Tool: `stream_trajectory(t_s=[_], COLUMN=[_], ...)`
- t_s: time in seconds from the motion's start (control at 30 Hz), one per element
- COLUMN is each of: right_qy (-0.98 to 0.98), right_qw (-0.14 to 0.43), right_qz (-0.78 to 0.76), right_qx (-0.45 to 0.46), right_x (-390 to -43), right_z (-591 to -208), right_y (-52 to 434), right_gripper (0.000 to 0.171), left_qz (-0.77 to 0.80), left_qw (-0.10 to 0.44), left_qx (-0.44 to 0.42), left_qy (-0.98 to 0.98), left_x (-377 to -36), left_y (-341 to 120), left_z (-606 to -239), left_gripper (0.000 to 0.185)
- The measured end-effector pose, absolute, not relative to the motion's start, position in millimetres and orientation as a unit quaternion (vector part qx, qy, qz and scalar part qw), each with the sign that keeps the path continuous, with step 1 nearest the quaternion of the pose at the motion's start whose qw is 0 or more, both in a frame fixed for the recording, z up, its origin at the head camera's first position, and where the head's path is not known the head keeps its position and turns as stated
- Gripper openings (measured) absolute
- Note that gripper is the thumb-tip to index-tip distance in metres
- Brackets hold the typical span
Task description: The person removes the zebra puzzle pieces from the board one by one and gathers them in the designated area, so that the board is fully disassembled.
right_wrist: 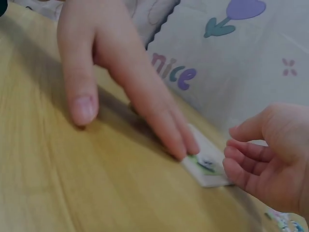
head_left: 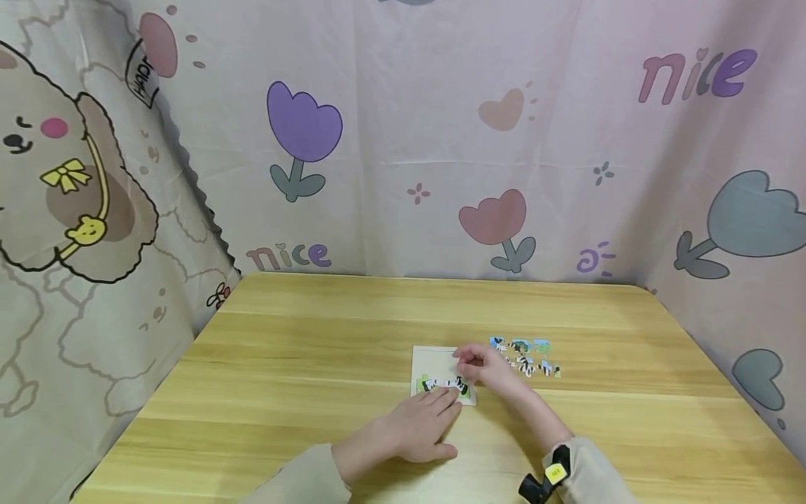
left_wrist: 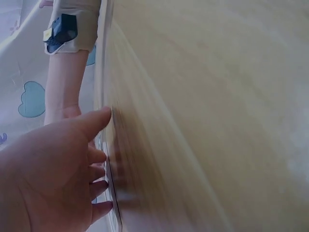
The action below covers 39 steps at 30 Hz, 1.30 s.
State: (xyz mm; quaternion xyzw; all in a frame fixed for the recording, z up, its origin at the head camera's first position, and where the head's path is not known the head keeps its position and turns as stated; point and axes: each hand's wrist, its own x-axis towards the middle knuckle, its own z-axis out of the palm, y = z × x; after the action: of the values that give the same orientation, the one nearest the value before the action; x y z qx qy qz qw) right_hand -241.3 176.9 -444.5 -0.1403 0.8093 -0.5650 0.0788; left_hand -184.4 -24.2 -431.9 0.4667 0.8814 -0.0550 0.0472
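A small white puzzle board (head_left: 434, 358) lies on the table, with black, white and green pieces (head_left: 446, 383) along its near part. My left hand (head_left: 423, 425) rests its straight fingers on the near edge of the board; its thumb is spread to the side. Over the board's right side hovers my right hand (head_left: 481, 367), fingers loosely bent. In the right wrist view, a small gap shows between thumb and fingertips of the right hand (right_wrist: 273, 154), and no piece is visible there. Part of the board is hidden under both hands.
Several loose jigsaw pieces (head_left: 524, 357) lie on the wooden table (head_left: 302, 336), just right of the board. A patterned curtain (head_left: 403, 140) stands behind the table and along its sides. A black wrist camera (head_left: 546, 476) sits on the right sleeve.
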Motion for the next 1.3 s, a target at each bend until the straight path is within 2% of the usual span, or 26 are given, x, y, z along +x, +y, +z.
stream_trajectory(t_s=[0.37, 0.67, 0.9, 1.3], right_qy=[0.861, 0.899, 0.89, 0.896], right_qw=[0.029, 0.014, 0.013, 0.016], right_qz=[-0.461, -0.369, -0.369, -0.354], right_qx=[-0.214, -0.235, -0.268, -0.266], right_x=[-242, -242, -242, -238], right_z=[-447, -444, -440, -445], right_y=[170, 156, 138, 127], right_gripper=[0.016, 0.015, 0.02, 0.022], left_qz=[-0.016, 0.016, 0.004, 0.005], left_qw=[0.067, 0.084, 0.083, 0.088], left_qx=[0.453, 0.412, 0.414, 0.405], left_qy=[0.889, 0.907, 0.907, 0.91], left_x=[-185, -186, -185, -181], left_y=[-52, -73, -70, -69], left_z=[-435, -435, -431, -426], left_gripper=[0.072, 0.07, 0.068, 0.066])
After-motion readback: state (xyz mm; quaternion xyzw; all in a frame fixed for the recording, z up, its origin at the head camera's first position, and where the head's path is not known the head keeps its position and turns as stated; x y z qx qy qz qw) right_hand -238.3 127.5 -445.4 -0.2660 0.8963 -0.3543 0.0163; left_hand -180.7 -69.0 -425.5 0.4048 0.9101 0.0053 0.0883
